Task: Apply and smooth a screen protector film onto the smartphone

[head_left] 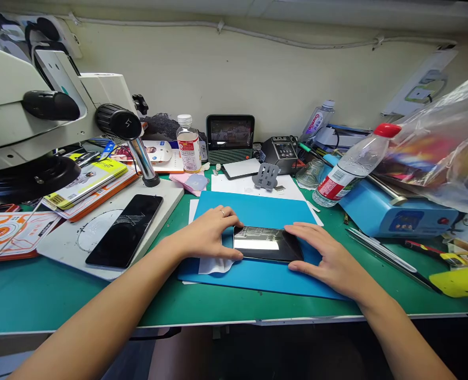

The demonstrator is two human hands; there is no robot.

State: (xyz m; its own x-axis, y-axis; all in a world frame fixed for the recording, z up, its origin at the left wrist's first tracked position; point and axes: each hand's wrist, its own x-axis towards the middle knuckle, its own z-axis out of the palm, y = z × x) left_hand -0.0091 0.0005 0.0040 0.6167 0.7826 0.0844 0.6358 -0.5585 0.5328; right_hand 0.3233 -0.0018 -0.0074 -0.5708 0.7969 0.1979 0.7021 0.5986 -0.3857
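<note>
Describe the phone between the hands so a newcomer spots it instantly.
On the green desk, find the blue mat. Near its middle, the glossy phone lies sideways between the left hand and right hand. A bright white reflection and a hand at each end set it apart from the other phone on the microscope base.

ringed left hand, right hand, both half-curled
</note>
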